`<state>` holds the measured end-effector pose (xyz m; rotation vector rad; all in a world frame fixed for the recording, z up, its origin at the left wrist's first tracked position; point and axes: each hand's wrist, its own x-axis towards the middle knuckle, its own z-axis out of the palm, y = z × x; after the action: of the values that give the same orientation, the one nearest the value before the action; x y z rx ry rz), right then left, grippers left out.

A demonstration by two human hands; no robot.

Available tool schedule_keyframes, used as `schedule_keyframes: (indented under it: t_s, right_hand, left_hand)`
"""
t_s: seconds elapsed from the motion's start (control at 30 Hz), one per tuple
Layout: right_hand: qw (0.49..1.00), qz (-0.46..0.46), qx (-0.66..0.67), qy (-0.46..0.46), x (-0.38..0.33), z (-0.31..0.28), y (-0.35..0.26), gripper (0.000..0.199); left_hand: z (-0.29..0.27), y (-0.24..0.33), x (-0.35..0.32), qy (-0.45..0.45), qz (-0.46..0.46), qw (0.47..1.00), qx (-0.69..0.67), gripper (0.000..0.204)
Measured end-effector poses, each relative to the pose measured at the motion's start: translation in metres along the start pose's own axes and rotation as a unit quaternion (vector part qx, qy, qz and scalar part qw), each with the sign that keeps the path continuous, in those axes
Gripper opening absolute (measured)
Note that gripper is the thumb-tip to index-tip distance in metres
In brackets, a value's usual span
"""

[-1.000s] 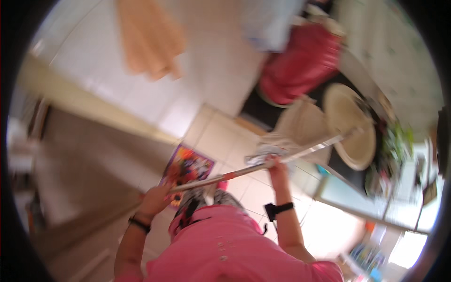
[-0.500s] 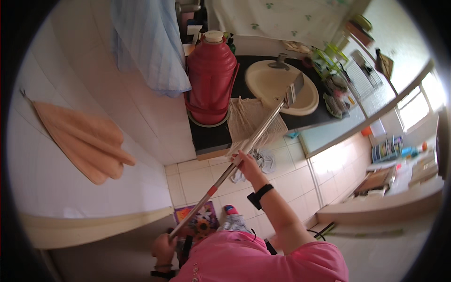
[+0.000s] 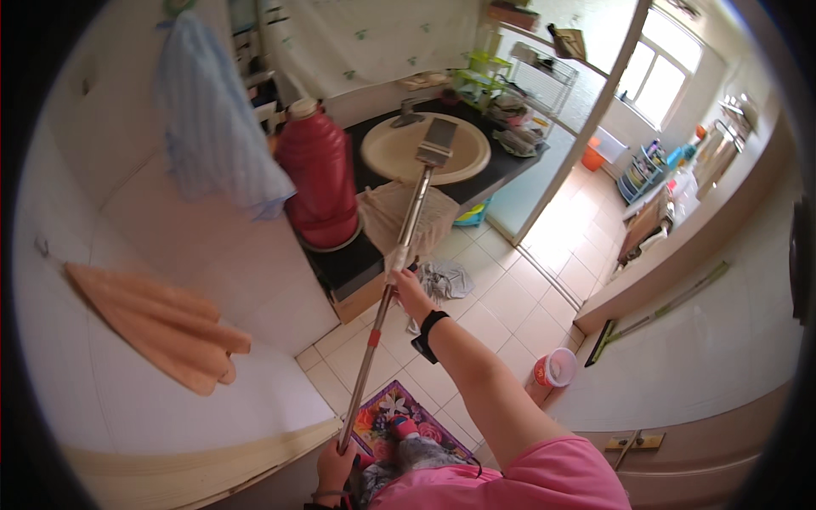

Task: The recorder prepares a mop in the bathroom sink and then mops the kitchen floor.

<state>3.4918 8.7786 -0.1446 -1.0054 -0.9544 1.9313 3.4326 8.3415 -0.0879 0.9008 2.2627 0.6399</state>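
Observation:
My right hand (image 3: 410, 286) grips a long metal mop pole (image 3: 404, 246) about halfway up, where a pale wrap covers it. A black watch sits on that wrist. At the bottom of the view, my left hand (image 3: 334, 467) holds the pole's lower end. The pole slants up and away, and its flat grey head (image 3: 437, 142) hangs over the cream round sink (image 3: 399, 157) set in a dark counter (image 3: 501, 170).
A big red jug (image 3: 320, 183) stands on the counter's left end, a cloth (image 3: 393, 217) draped over the edge. A blue towel (image 3: 212, 127) and an orange towel (image 3: 161, 323) hang on the white tiled wall. On the floor lie a colourful mat (image 3: 382, 412), a crumpled rag (image 3: 446, 280) and a red tub (image 3: 552, 371).
The view has swung upright. The pole now points straighter toward the sink, with its head over the basin. Both hands keep their hold.

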Motion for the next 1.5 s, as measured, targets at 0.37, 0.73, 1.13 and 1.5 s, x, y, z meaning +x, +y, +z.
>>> schedule_keyframes:
  t_s: [0.37,0.73,1.13,1.5]
  right_hand:
    - [0.997,0.074,0.02,0.023,-0.014,-0.003,-0.029,0.013]
    - [0.989,0.086,-0.002,0.117,-0.15,0.045,0.009,0.016]
    - [0.96,0.13,-0.075,0.237,-0.363,0.088,0.163,0.032]
    - [0.952,0.136,-0.069,0.265,-0.514,0.177,0.242,0.039]
  left_hand:
    - [-0.002,-0.011,-0.009,0.052,0.02,0.998,0.033,0.038]
    - [-0.078,-0.117,-0.063,-0.118,-0.046,0.978,-0.167,0.029]
    - [-0.173,-0.343,-0.124,-0.186,0.059,0.981,-0.019,0.038]
    - [-0.224,-0.488,-0.167,-0.293,0.031,0.944,0.147,0.033]
